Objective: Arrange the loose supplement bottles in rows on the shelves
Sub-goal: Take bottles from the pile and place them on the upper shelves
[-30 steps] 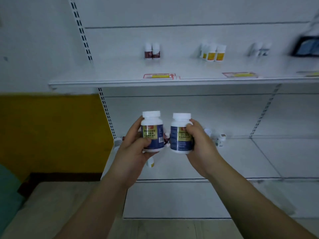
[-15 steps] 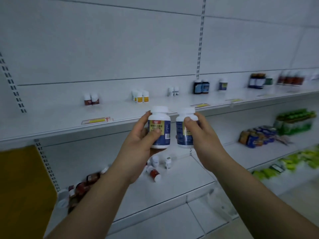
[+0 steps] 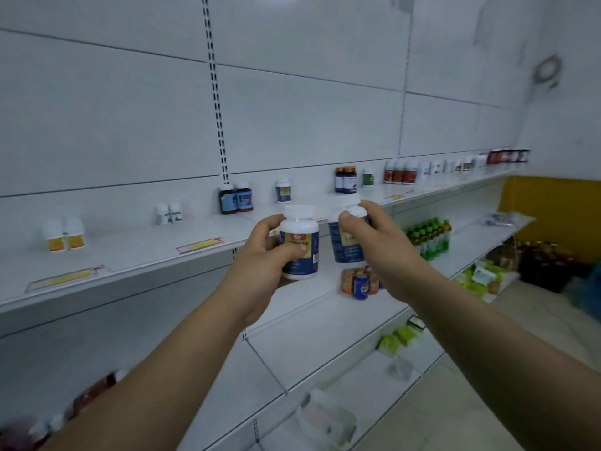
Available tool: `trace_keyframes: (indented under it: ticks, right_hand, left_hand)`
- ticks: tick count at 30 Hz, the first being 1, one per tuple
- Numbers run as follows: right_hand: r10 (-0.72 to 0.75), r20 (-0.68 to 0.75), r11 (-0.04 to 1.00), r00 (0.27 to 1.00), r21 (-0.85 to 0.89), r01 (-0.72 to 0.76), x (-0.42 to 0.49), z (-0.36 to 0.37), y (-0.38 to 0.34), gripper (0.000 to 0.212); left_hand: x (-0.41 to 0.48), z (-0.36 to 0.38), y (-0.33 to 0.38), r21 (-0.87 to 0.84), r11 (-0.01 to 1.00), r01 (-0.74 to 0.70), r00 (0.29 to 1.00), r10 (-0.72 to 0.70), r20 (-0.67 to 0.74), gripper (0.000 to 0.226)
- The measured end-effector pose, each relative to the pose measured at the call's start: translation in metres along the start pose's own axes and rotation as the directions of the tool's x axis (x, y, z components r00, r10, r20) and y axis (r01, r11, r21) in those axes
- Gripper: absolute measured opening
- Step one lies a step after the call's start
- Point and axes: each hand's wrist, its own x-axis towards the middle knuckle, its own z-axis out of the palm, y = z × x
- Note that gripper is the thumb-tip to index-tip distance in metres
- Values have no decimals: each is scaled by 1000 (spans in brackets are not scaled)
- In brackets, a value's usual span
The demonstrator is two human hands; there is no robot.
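Note:
My left hand [image 3: 260,265] grips a white-capped bottle with a blue and yellow label [image 3: 300,244], held upright. Beside it my right hand [image 3: 383,252] grips a matching blue-labelled bottle [image 3: 345,236], slightly higher and closer to the upper shelf [image 3: 136,255]. Both bottles hang in front of that shelf's front edge, just below a single similar blue-labelled bottle [image 3: 283,190] standing at the shelf's back. Small groups of other bottles stand along the back of the same shelf.
Two dark bottles [image 3: 235,198], two white ones [image 3: 169,213] and two orange-labelled ones [image 3: 63,234] stand left of my hands. More bottles [image 3: 400,171] line the shelf to the right. Cans [image 3: 359,283] and green bottles [image 3: 429,234] sit on the shelf below.
The view has swung to the right along the shelving. Both hands have lifted the two bottles up to the level of the upper shelf's edge.

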Motion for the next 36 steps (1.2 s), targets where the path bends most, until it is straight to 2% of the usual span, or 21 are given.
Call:
trace_keyframes:
  ticks: [5,12,14,17,22,27,31,36]
  right_hand:
    - [47,8,998,999,-47,-47,57,-59,26,35]
    - [73,57,996,996,-49,-70,154,-78,70,15]
    - [76,77,996,994,-46,-73,189,-71,86,27]
    - [67,110,997,992,-43,-63,247,-63,107,44]
    - [83,187,995,979,-61,-73,334,-53,134,16]
    - [132,266,984,955,-149,-95,407,-36,168,33]
    - [161,359,964,919,-257,-69,460,-28,197,42]
    - [153,473,968,868,-250,-34,511,-23,225,42]
  left_hand:
    - [64,44,-16,100,995,18,999,-21,31,52]
    - [159,44,-39,215,976,36,999,-35,-8,52]
    - [188,35,-46,253,967,30,999,-24,-27,52]
    - [237,19,-55,278,960,45,997,-26,-72,49]
    - [309,1,-64,394,911,123,986,-68,-150,53]
    - [348,-5,-76,419,868,266,953,-173,-249,51]
    - [374,-2,-84,519,793,320,932,-164,-323,53]
    - [402,12,-99,494,791,362,886,-127,-446,54]
